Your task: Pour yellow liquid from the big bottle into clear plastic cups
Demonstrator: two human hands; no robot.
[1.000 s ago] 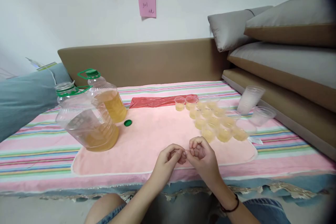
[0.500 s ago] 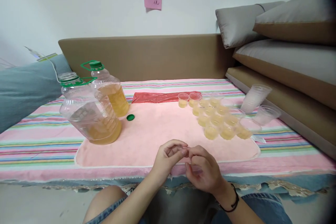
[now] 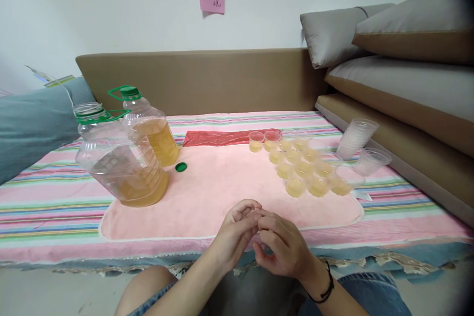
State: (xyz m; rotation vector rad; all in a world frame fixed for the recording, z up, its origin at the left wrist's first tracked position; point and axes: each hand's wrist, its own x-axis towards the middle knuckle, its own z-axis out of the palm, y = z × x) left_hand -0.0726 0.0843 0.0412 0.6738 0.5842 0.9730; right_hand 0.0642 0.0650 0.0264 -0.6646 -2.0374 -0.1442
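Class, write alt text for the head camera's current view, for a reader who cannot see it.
A person's left hand and right hand meet at the fingers above a pink mat. To the right stand clear plastic cups of pale yellow liquid; to the left, an uncapped jug and a capped jug, near a loose green cap.

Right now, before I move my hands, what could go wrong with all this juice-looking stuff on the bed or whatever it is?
The front bottle has no cap on, so a knock could spill its liquid onto the pink cloth. The filled cups look open and crowded on soft fabric, so your right hand might tip several if it swings forward. The loose green cap could get brushed away.
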